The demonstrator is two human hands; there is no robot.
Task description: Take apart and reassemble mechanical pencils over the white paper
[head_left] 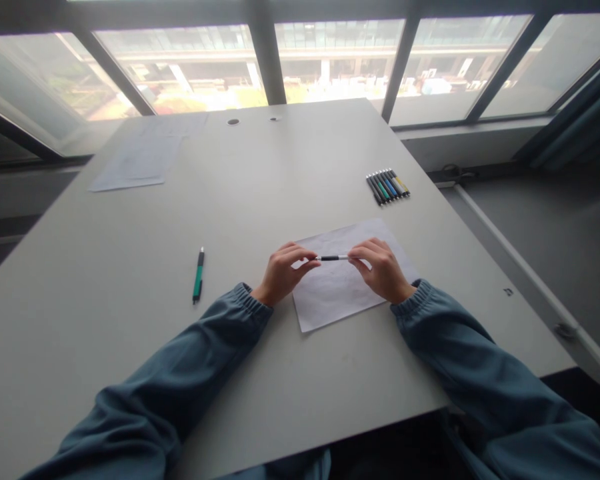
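A pen (333,258) with a black grip and a whitish barrel lies level between my two hands, above a white sheet of paper (330,303). My left hand (286,270) is closed in a pinch on its left end, thumb and fingertips pressed together. On the other end, my right hand (379,268) pinches the whitish part the same way. The fingertips hide both ends of the pen. To the left of my left hand, a green and black pen (199,277) rests on the table by itself.
Several pens (387,187) lie side by side in a row toward the table's right edge. Sheets of paper (135,160) lie at the far left of the white table (260,180). Two round holes sit near the back edge, and windows stand behind. A small dark mark (509,292) shows at right.
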